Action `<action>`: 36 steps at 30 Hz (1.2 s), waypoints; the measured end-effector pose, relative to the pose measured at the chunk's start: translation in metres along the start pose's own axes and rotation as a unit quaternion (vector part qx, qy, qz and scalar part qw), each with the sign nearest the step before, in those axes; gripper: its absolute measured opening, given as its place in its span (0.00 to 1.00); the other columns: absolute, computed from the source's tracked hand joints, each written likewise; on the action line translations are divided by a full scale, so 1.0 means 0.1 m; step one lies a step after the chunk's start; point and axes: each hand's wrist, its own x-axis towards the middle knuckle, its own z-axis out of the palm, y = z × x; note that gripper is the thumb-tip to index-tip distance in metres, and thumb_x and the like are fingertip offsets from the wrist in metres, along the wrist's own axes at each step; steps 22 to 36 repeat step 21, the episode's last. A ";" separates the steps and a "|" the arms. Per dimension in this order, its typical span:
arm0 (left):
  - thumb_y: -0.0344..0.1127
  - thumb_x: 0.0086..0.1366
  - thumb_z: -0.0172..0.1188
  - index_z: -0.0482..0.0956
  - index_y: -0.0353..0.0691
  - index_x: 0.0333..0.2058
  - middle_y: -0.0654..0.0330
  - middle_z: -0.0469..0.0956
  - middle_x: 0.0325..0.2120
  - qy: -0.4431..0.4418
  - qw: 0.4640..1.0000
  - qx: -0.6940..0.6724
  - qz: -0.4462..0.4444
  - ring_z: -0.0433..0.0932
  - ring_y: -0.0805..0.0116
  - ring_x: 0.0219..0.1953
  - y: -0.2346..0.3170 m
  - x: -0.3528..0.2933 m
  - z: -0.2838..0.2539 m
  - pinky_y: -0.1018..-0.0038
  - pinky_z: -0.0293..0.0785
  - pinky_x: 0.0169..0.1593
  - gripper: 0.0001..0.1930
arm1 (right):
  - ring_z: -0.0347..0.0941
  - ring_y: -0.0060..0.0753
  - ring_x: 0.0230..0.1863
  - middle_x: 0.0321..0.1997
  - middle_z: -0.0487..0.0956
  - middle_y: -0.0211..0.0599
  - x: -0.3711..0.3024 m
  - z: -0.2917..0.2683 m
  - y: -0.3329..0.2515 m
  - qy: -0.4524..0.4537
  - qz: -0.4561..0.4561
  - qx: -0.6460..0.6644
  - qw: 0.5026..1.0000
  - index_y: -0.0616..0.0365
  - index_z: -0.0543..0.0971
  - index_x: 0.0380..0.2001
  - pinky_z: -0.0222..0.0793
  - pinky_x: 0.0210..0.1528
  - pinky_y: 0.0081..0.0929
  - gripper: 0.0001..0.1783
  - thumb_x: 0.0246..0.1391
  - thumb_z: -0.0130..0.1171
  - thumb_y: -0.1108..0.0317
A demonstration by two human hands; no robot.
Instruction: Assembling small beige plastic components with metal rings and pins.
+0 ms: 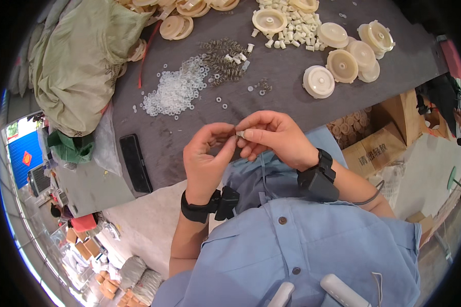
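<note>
Over the near edge of the table, my right hand (281,140) pinches a small white plastic plug (240,133) between thumb and forefinger. My left hand (205,156) meets it there, thumb and forefinger closed together at the plug's end. Whatever the left fingertips hold is too small to make out. Beyond my hands lies a heap of translucent white washers (173,88), with a pile of small metal springs (223,60) against its far right side. A few white plugs rest on the springs. Farther right is a heap of similar white plugs (296,37).
Round cream plastic caps (342,65) lie at the table's right, with more (176,27) at the far edge. A black phone (135,162) rests by the left edge near a pale green sack (84,61). An open cardboard box (376,153) stands below, right.
</note>
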 end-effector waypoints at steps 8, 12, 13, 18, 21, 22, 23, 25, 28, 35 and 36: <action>0.22 0.54 0.58 0.77 0.32 0.36 0.59 0.78 0.32 -0.047 0.992 0.111 0.023 0.76 0.74 0.35 0.00 0.02 -0.04 0.79 0.71 0.40 0.09 | 0.75 0.21 0.27 0.29 0.77 0.32 -0.01 0.01 0.08 0.042 -0.041 -0.028 0.998 0.62 0.75 0.36 0.73 0.30 0.18 0.09 0.53 0.55 0.70; 0.24 0.54 0.58 0.75 0.32 0.39 0.57 0.76 0.34 0.043 0.976 0.204 0.066 0.76 0.69 0.35 -0.14 0.00 -0.16 0.76 0.71 0.40 0.12 | 0.73 0.16 0.28 0.29 0.76 0.28 0.03 0.01 0.09 0.022 -0.190 -0.118 0.974 0.61 0.74 0.35 0.71 0.30 0.17 0.07 0.54 0.54 0.70; 0.24 0.59 0.54 0.73 0.32 0.42 0.55 0.74 0.41 0.048 0.964 0.252 0.072 0.75 0.67 0.41 -0.21 0.01 -0.25 0.76 0.70 0.44 0.11 | 0.72 0.15 0.27 0.28 0.75 0.27 -0.01 0.00 0.00 0.017 -0.207 -0.119 0.971 0.61 0.73 0.34 0.70 0.29 0.16 0.06 0.54 0.53 0.71; 0.26 0.55 0.59 0.74 0.35 0.41 0.53 0.72 0.39 0.104 0.859 0.480 0.141 0.75 0.60 0.38 -0.97 0.42 -0.89 0.72 0.72 0.40 0.13 | 0.69 0.17 0.20 0.21 0.72 0.29 0.00 -0.10 0.10 0.003 -0.253 -0.050 0.966 0.61 0.73 0.31 0.67 0.23 0.18 0.05 0.50 0.53 0.73; 0.28 0.61 0.53 0.71 0.38 0.46 0.54 0.67 0.50 0.044 0.872 0.487 -0.015 0.73 0.60 0.44 -0.82 0.66 -0.91 0.72 0.70 0.46 0.13 | 0.70 0.18 0.20 0.22 0.73 0.30 0.04 -0.15 0.13 0.049 -0.292 -0.183 0.938 0.60 0.72 0.34 0.67 0.24 0.18 0.07 0.51 0.53 0.71; 0.28 0.61 0.53 0.71 0.38 0.46 0.54 0.67 0.50 0.044 0.872 0.487 -0.015 0.73 0.60 0.44 -0.82 0.66 -0.91 0.72 0.70 0.46 0.13 | 0.70 0.18 0.20 0.22 0.73 0.30 0.04 -0.15 0.13 0.049 -0.292 -0.183 0.938 0.60 0.72 0.34 0.67 0.24 0.18 0.07 0.51 0.53 0.71; 0.28 0.61 0.53 0.71 0.38 0.46 0.54 0.67 0.50 0.044 0.872 0.487 -0.015 0.73 0.60 0.44 -0.82 0.66 -0.91 0.72 0.70 0.46 0.13 | 0.70 0.18 0.20 0.22 0.73 0.30 0.04 -0.15 0.13 0.049 -0.292 -0.183 0.938 0.60 0.72 0.34 0.67 0.24 0.18 0.07 0.51 0.53 0.71; 0.28 0.61 0.53 0.71 0.38 0.46 0.54 0.67 0.50 0.044 0.872 0.487 -0.015 0.73 0.60 0.44 -0.82 0.66 -0.91 0.72 0.70 0.46 0.13 | 0.70 0.18 0.20 0.22 0.73 0.30 0.04 -0.15 0.13 0.049 -0.292 -0.183 0.938 0.60 0.72 0.34 0.67 0.24 0.18 0.07 0.51 0.53 0.71; 0.28 0.61 0.53 0.71 0.38 0.46 0.54 0.67 0.50 0.044 0.872 0.487 -0.015 0.73 0.60 0.44 -0.82 0.66 -0.91 0.72 0.70 0.46 0.13 | 0.70 0.18 0.20 0.22 0.73 0.30 0.04 -0.15 0.13 0.049 -0.292 -0.183 0.938 0.60 0.72 0.34 0.67 0.24 0.18 0.07 0.51 0.53 0.71; 0.28 0.61 0.53 0.71 0.38 0.46 0.54 0.67 0.50 0.044 0.872 0.487 -0.015 0.73 0.60 0.44 -0.82 0.66 -0.91 0.72 0.70 0.46 0.13 | 0.70 0.18 0.20 0.22 0.73 0.30 0.04 -0.15 0.13 0.049 -0.292 -0.183 0.938 0.60 0.72 0.34 0.67 0.24 0.18 0.07 0.51 0.53 0.71; 0.28 0.61 0.53 0.71 0.38 0.46 0.54 0.67 0.50 0.044 0.872 0.487 -0.015 0.73 0.60 0.44 -0.82 0.66 -0.91 0.72 0.70 0.46 0.13 | 0.70 0.18 0.20 0.22 0.73 0.30 0.04 -0.15 0.13 0.049 -0.292 -0.183 0.938 0.60 0.72 0.34 0.67 0.24 0.18 0.07 0.51 0.53 0.71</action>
